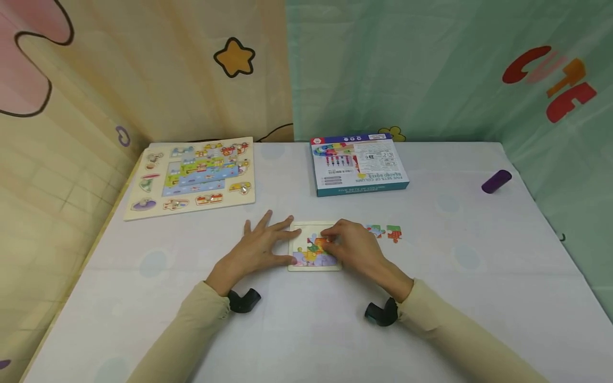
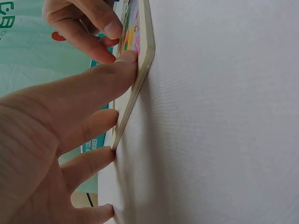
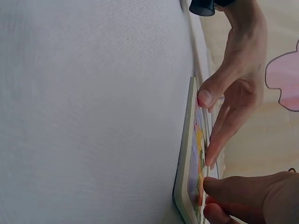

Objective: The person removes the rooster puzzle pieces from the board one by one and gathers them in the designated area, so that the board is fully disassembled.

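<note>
A small jigsaw puzzle in a pale wooden tray (image 1: 314,268) lies flat in front of me, its lower part filled with orange, yellow and purple pieces. My left hand (image 1: 261,247) is spread at the tray's left side. In the left wrist view its thumb (image 2: 126,60) presses on the near corner of the tray, and other fingertips touch the edge. Over the right part of the puzzle, my right hand (image 1: 356,247) pinches an orange puzzle piece (image 1: 326,242) between thumb and forefinger, low on the picture. Its fingers partly hide that piece.
Loose puzzle pieces (image 1: 395,233) lie just right of my right hand. A larger wooden knob puzzle board (image 1: 191,210) sits at the back left, a flat toy box (image 1: 361,165) at the back centre. A purple cylinder (image 1: 496,181) lies near the right edge.
</note>
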The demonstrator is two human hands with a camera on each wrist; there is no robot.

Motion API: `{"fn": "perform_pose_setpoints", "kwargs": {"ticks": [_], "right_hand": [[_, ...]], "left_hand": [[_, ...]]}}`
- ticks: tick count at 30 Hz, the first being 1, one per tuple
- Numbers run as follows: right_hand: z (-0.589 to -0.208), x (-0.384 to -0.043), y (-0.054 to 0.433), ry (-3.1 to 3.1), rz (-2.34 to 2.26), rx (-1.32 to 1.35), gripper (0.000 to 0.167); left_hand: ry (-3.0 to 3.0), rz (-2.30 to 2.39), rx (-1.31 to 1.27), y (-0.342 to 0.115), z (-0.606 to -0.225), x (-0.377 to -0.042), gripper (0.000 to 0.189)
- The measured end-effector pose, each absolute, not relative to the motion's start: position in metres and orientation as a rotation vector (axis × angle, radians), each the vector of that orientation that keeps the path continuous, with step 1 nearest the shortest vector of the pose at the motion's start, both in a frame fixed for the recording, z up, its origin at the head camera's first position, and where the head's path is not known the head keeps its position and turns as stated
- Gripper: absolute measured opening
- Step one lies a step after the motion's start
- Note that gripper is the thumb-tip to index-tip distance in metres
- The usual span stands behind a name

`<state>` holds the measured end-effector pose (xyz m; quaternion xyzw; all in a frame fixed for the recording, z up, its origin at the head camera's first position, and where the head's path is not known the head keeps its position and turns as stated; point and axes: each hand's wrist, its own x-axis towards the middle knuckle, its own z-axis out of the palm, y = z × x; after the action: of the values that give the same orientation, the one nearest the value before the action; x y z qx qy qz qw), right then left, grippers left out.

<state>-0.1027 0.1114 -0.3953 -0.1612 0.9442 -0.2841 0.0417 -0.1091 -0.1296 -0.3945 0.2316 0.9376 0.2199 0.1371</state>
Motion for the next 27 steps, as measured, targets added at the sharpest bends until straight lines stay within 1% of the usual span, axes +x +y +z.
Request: {"fn": "perform_pose_setpoints", "kwargs": {"ticks": [9, 27], "right_hand": [[-0.394, -0.105, 0.104, 2.864, -0.804, -0.493, 0.022], [-0.392, -0.109, 0.100, 2.835, -0.840, -0.465, 0.011]], "left_hand": [[2.712, 0.646, 0.672, -0.130, -0.393, -0.109, 0.066], [2.710, 0.643, 0.667, -0.130, -0.394, -0.108, 0.067]]}}
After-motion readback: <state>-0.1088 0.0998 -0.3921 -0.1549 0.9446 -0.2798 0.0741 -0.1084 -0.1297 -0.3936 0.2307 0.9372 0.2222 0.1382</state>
